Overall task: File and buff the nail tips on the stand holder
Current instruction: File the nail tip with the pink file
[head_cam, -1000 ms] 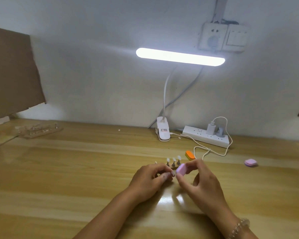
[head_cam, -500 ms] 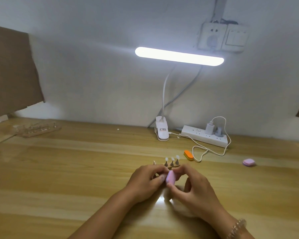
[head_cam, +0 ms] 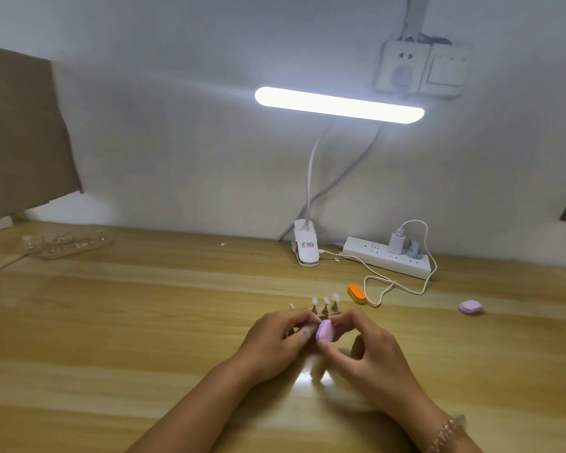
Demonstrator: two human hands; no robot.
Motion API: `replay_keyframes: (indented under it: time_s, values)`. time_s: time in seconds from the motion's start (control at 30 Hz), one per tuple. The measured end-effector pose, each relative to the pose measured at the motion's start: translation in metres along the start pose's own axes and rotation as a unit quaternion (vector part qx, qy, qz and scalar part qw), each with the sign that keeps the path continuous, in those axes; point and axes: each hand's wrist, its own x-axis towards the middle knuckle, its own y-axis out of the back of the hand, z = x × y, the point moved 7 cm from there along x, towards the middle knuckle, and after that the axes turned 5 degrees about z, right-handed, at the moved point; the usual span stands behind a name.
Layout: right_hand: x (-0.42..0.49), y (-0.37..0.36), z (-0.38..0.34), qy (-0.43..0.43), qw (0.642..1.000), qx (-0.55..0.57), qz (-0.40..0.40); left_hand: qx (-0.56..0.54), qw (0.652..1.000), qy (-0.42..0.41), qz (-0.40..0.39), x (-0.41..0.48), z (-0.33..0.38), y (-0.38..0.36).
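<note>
A small stand holder (head_cam: pixel 327 310) sits on the wooden desk with three white nail tips (head_cam: pixel 326 301) standing upright on it. Just in front of it, my right hand (head_cam: pixel 368 349) pinches a small pink buffer block (head_cam: pixel 423 331) between thumb and forefinger. My left hand (head_cam: pixel 276 341) is curled next to the block, fingertips pinched on something small that the fingers hide, likely a nail tip on its peg. The block touches my left fingertips.
An orange buffer block (head_cam: pixel 356 293) lies right of the stand, a second pink block (head_cam: pixel 470 307) farther right. A clip lamp base (head_cam: pixel 305 247), a white power strip (head_cam: pixel 386 256) with a looping cable and a clear tray (head_cam: pixel 69 245) sit along the back.
The pink block has swung from tilted right to near upright and moved slightly toward my left fingertips. Both hands stayed in front of the stand.
</note>
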Motion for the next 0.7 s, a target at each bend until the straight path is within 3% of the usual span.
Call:
replay_keyframes:
  time_s: [0.13,0.3,0.43,0.57,0.7]
  values:
    - [0.004,0.012,0.01,-0.034,0.997,-0.017,0.066,-0.003,1.0,0.004,-0.009,0.001,0.002,-0.003]
    - [-0.002,0.002,-0.006,0.02,0.999,-0.022,0.016,0.01,1.0,0.004,-0.004,0.002,-0.002,-0.002]
    - [0.002,0.005,0.001,0.004,0.998,-0.048,0.04,-0.005,1.0,-0.006,-0.008,0.0,-0.001,-0.003]
    - [0.001,0.003,0.002,-0.001,1.0,-0.01,0.026,-0.007,1.0,-0.006,0.0,0.001,0.0,-0.001]
    - [0.003,0.008,0.006,-0.019,0.998,0.006,0.066,-0.041,0.999,0.008,0.001,0.0,0.001,-0.003]
